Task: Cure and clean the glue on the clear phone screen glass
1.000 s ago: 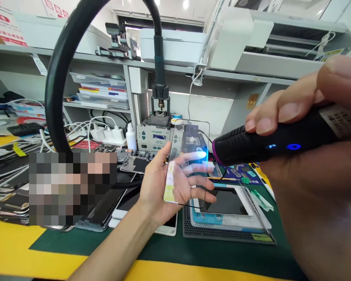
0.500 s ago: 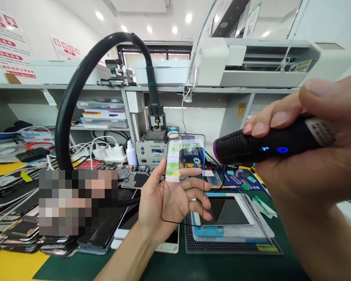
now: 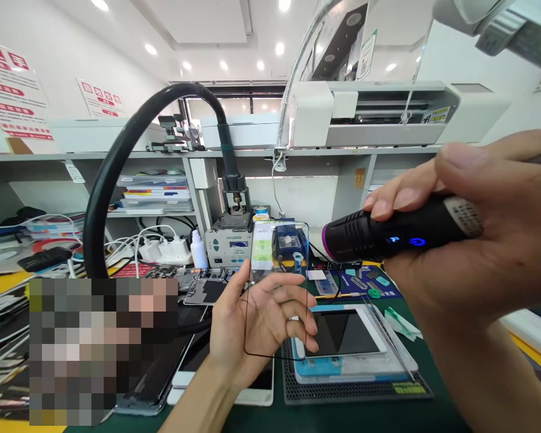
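Note:
My left hand (image 3: 235, 331) holds up a clear glass phone panel (image 3: 264, 255) with a thin black border, standing nearly upright. Its thumb is at the left edge, and the curled fingers show through the glass and past the right edge. Wrapped in my right hand (image 3: 491, 240) is a black flashlight (image 3: 369, 234) with a purple rim and lit blue marks on its side. Its head points left toward the panel, a short gap away. Below the glass, a white-framed phone screen (image 3: 342, 334) lies on a blue and white tray (image 3: 356, 370).
A perforated black mat (image 3: 306, 394) lies under the tray. Left are a blurred-out patch and stacked phone parts. A thick black hose (image 3: 117, 144) arches up from there to a hot-air station (image 3: 229, 248). A shelf (image 3: 365, 150) carrying a white machine (image 3: 388, 114) runs behind.
The camera view has tilted up, so the shelf and bench sit lower in the picture. Both hands still hold the panel and the flashlight, close to where they were relative to each other.

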The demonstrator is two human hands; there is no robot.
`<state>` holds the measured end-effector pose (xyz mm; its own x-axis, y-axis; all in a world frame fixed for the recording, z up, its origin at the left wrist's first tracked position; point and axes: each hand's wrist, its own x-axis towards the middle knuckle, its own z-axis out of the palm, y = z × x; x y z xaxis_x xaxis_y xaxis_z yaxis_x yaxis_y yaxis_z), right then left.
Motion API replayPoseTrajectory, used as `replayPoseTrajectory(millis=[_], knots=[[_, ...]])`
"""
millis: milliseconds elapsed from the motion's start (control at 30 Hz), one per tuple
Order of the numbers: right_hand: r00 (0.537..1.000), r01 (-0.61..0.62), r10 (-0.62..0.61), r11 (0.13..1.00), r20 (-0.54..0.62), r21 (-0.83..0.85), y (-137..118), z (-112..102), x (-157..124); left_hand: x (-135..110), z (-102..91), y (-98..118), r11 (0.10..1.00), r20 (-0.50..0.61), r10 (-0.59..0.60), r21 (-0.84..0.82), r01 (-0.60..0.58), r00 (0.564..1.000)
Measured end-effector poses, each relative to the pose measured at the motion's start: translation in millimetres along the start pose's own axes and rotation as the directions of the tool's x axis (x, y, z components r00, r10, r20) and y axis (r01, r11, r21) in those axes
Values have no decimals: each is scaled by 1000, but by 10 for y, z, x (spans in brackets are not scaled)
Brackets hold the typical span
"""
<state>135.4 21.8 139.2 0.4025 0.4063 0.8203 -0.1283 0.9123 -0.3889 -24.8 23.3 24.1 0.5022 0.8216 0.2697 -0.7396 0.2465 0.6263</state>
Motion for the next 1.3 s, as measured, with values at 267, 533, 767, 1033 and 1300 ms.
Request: replayPoseTrajectory(millis=[267, 533, 767, 1033, 1300], knots=[[962, -14, 81, 969, 262, -247, 203, -195, -19, 26, -84, 140, 994, -225, 102, 65, -90, 969], [817, -372, 545, 747, 187, -551, 255, -830, -44, 36, -64, 65, 993, -233, 61, 116, -35, 971], [565, -789, 820, 504, -95, -351, 402, -1247, -21, 69, -71, 40, 988, -276, 32, 152, 11, 961], [443, -885, 896, 429, -45, -182, 395, -1464, -167, 57, -106, 54, 988, -296, 41, 157, 6, 954], [635, -747, 772, 611, -10, -261, 360, -1359, -309, 67, -129, 52, 988, -286, 45, 152, -1, 957]])
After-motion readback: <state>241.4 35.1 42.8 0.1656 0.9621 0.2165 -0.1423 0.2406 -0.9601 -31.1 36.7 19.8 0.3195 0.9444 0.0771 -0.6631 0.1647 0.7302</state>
